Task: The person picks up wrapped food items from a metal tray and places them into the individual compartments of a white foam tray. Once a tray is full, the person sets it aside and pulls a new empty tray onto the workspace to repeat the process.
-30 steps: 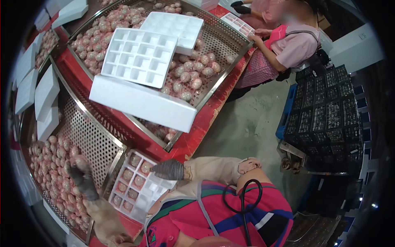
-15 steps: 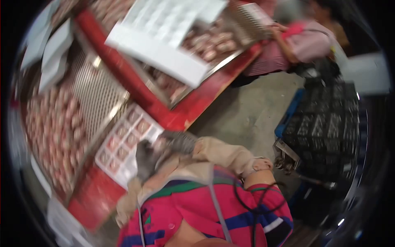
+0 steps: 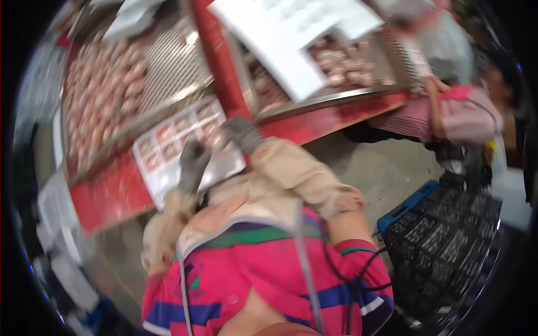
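Both my hands wear grey gloves under beige sleeves. A white tray (image 3: pixel 159 187) with square cells lies in front of me, with pinkish round pieces of produce (image 3: pixel 168 133) in many of its cells. Over the near middle of this tray is my left hand (image 3: pixel 194 161), its fingers bent and blurred. My right hand (image 3: pixel 241 134) is at the tray's right edge, fingertips right beside a pinkish piece (image 3: pixel 214 133). Blur smears the fingers of both hands, and I cannot tell whether either grips a piece.
Beyond the tray, a metal-edged bin (image 3: pixel 103 95) with a ribbed floor holds many pinkish pieces. White cell trays (image 3: pixel 280 42) cover part of a second bin. Red table edging (image 3: pixel 115 196) runs between and below them. A person in pink (image 3: pixel 465 115) works at right, near stacked black crates (image 3: pixel 443 224).
The view has turned, so the table and bins now appear further right and higher. My hands have shifted up in view with the tray and stand apart from each other over it.
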`<state>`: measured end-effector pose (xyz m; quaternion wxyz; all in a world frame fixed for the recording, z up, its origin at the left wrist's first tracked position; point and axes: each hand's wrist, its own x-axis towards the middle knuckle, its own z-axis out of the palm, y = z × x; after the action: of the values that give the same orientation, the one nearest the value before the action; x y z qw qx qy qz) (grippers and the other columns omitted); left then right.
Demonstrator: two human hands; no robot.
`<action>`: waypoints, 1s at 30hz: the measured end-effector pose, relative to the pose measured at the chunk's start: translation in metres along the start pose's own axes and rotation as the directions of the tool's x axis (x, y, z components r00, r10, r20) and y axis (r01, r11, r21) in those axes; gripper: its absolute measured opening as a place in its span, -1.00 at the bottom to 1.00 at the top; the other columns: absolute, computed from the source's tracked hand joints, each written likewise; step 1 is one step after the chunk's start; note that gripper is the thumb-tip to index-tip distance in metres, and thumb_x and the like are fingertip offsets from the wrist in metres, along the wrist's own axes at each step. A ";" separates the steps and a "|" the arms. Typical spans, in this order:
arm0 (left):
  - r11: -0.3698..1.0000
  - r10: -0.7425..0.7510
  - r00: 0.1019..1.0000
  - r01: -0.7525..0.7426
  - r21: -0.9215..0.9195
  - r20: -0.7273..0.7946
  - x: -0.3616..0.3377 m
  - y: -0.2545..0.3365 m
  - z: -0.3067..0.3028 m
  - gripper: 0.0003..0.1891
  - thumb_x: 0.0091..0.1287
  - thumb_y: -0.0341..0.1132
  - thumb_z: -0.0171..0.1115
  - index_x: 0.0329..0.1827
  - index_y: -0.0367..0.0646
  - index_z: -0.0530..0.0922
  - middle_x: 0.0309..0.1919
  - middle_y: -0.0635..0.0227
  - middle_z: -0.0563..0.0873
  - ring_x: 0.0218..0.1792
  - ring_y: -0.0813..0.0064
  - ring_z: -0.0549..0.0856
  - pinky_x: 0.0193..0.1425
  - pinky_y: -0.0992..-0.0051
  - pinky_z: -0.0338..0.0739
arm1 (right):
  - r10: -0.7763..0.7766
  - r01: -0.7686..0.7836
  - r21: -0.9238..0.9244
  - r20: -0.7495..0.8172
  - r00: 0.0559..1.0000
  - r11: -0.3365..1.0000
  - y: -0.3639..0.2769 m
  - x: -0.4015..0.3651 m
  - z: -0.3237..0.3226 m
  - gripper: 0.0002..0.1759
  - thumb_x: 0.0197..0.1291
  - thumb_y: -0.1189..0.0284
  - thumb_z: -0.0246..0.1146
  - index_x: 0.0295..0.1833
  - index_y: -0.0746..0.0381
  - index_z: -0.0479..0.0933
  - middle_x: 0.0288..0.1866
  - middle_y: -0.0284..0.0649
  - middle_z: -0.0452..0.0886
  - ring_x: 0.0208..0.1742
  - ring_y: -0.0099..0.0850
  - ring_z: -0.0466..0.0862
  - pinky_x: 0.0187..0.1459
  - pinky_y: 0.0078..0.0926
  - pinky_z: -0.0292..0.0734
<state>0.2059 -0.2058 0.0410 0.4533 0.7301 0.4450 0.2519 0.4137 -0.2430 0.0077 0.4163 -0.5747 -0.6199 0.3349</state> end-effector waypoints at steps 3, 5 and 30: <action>0.971 0.161 0.985 -0.169 0.168 0.061 -0.008 -0.023 0.020 -0.65 0.07 -0.39 0.35 -0.07 -0.22 0.54 -0.27 0.26 0.58 -0.27 0.42 0.59 -0.21 0.47 0.52 | -0.097 0.149 -0.377 0.153 0.983 0.914 0.053 0.024 0.033 -0.85 -0.11 0.40 0.21 -0.51 0.26 0.60 -0.54 -0.07 0.59 -0.46 -0.11 0.62 -0.39 -0.15 0.51; 0.962 0.170 0.985 -0.157 0.222 -0.039 -0.013 -0.032 0.035 -0.64 0.03 -0.45 0.36 -0.07 -0.22 0.54 -0.26 0.27 0.55 -0.24 0.42 0.58 -0.21 0.47 0.52 | -0.223 0.231 0.047 -0.136 0.965 0.972 0.117 0.028 0.082 -0.78 -0.14 0.36 0.24 -0.34 0.24 0.60 -0.46 -0.05 0.61 -0.41 -0.12 0.63 -0.37 -0.15 0.52; 0.635 0.061 0.993 -0.114 0.764 0.097 0.013 0.003 0.023 -0.64 0.18 -0.07 0.23 0.06 0.16 0.60 -0.46 0.16 0.58 -0.43 0.15 0.58 -0.34 0.20 0.44 | -0.085 0.478 -0.455 0.651 0.754 0.751 0.036 0.058 -0.001 -0.75 0.02 0.27 0.23 -0.33 0.23 0.64 -0.35 -0.03 0.65 -0.27 -0.13 0.67 -0.21 -0.20 0.56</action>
<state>0.2314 -0.2057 0.0326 0.1012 0.8814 0.4597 0.0382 0.4305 -0.1812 -0.0170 0.0463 -0.4344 -0.8738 0.2135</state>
